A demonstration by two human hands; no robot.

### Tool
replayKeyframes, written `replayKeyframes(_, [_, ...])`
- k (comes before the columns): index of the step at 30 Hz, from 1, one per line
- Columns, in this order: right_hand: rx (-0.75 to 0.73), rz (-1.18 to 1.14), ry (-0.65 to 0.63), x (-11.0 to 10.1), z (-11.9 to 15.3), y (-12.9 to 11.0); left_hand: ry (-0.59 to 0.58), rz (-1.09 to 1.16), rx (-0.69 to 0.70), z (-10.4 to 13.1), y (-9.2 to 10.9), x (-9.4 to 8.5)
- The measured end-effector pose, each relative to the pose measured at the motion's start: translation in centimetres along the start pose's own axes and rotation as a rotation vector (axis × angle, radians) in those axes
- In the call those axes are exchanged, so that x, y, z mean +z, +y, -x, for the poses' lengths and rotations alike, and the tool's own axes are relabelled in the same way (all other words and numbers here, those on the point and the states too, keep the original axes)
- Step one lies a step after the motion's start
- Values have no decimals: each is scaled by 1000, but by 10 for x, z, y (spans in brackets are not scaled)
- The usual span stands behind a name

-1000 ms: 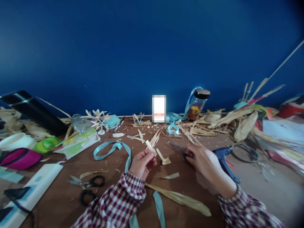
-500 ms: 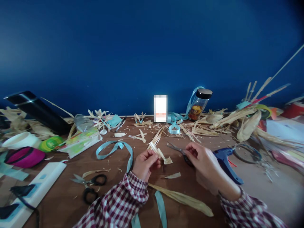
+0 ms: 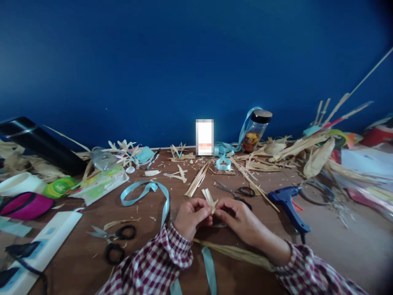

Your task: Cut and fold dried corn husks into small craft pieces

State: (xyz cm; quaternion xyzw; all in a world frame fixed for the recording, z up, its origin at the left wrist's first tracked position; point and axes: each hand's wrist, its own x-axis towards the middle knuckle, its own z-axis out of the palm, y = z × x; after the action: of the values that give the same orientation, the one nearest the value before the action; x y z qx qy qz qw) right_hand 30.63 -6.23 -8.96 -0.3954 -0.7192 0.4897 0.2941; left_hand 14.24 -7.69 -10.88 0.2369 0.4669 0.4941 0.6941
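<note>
A small piece of pale corn husk (image 3: 209,200) is pinched between both hands near the middle of the table. My left hand (image 3: 194,216) is closed on its left side, thumb over the fingers. My right hand (image 3: 242,219) pinches the other side with thumb and fingertips. Just beyond the right hand lies a pair of scissors (image 3: 236,191) with dark handles, partly hidden by that hand. Below the hands, a long husk strip (image 3: 236,253) stretches toward the right sleeve. A light blue ribbon (image 3: 209,268) lies near the front edge of view.
Another pair of scissors (image 3: 112,237) lies front left beside a white power strip (image 3: 58,233). A blue glue gun (image 3: 290,207) rests to the right. At the back stand a lidded glass jar (image 3: 256,131) and a leaning black flask (image 3: 39,143), with dried husks (image 3: 294,149) heaped right.
My right hand has let go of the scissors, now lying on the table, and moved left to the husk piece. My left hand keeps its hold on the husk.
</note>
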Motion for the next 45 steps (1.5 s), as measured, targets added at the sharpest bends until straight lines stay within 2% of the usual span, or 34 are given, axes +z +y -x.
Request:
replayKeyframes(6, [-16,16,-35,0,0,0,-28,44,-102,-1,6,1])
replayKeyframes(12, [-72,251,88,2,1,4,-51,57,-153,-2,5,-1])
replayKeyframes(16, [-96,325,133,3,1,4,-84,40,-186,0,5,-2])
replayKeyframes(26, [-83,307,189,-1,-1,4,-253,17,-223,0,0,-9])
replayKeyframes(39, [-66,291,297,-6,-1,6,-388,-101,-245,5,-2,-8])
replayKeyframes(45, [-53,327,384,-13,-4,9,-465,-126,-282,8,1,-8])
